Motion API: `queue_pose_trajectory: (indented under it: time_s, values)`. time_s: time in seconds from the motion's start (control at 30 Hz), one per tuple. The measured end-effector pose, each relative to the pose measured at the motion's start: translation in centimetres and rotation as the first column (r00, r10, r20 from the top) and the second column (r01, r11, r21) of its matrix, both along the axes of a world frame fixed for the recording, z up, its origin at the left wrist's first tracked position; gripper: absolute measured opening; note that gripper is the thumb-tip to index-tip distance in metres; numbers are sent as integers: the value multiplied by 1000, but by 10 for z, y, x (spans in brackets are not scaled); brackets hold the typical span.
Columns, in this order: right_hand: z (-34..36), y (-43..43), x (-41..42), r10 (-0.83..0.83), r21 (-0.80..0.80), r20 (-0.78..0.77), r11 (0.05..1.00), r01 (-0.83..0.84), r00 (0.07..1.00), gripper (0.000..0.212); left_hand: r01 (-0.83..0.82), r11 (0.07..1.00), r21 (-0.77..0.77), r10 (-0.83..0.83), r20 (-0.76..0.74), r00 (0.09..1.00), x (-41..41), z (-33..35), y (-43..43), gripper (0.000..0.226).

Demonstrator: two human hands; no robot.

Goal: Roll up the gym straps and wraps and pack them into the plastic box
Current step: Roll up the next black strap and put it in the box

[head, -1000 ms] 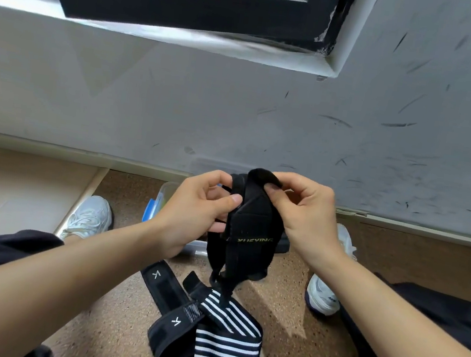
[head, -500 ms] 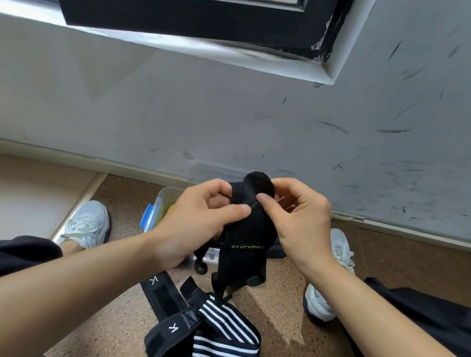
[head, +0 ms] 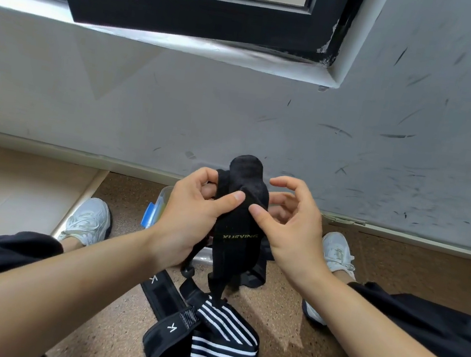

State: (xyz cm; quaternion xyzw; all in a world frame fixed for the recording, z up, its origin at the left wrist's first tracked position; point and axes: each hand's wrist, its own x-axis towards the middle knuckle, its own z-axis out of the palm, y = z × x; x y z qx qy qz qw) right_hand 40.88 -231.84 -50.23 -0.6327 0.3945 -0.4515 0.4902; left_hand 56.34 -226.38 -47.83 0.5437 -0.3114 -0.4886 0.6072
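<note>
The right hand (head: 296,232) has spread its fingers off the strap (head: 237,239), only its thumb touching, while the left hand (head: 193,211) still pinches it, with the box (head: 163,198) at its 9 o'clock, so rolling has hardly begun and the wraps (head: 221,355) wait at 6 o'clock.

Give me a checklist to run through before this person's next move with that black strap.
1. Grip of left hand on black strap: ok, thumb in front, fingers behind.
2. Hold of right hand: cannot tell; thumb touches the strap, index finger is lifted clear.
3. Strap fully rolled: not ok; its tail hangs loose.
4. Opening of plastic box free: cannot tell; the hands hide most of it.
5. Rolling of striped wrap and black wrap: not ok; both lie loose on the floor.
</note>
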Motion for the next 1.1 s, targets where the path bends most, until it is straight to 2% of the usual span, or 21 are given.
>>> queue_pose_trajectory:
  time_s: [0.13,0.27,0.43,0.53,0.63,0.9,1.03,1.1]
  values:
    - [-1,4,4,43,-15,24,999,-43,999,36,-16,998,62,18,-39,999,0,1,0,35]
    - [-2,7,5,98,-21,-4,995,-98,995,38,-49,992,114,63,-125,990,0,2,-1,31]
    - [0,6,5,131,-47,27,990,-130,991,45,-7,998,55,11,-65,998,-2,4,2,28]
    - [0,4,5,96,-2,85,995,-96,992,44,9,999,53,-5,-64,998,-3,5,4,27]
    - [1,2,4,45,48,143,997,-53,989,34,30,998,61,-26,-69,997,-2,6,6,23]
    - [1,3,7,110,44,82,993,-114,991,26,-63,983,173,84,-121,989,-2,2,2,21]
    - [4,3,10,19,171,202,984,-54,979,25,-1,990,141,16,-105,994,-6,4,7,18]
    - [4,1,10,-7,193,209,981,-35,978,18,12,990,138,5,-122,993,-9,4,8,17]
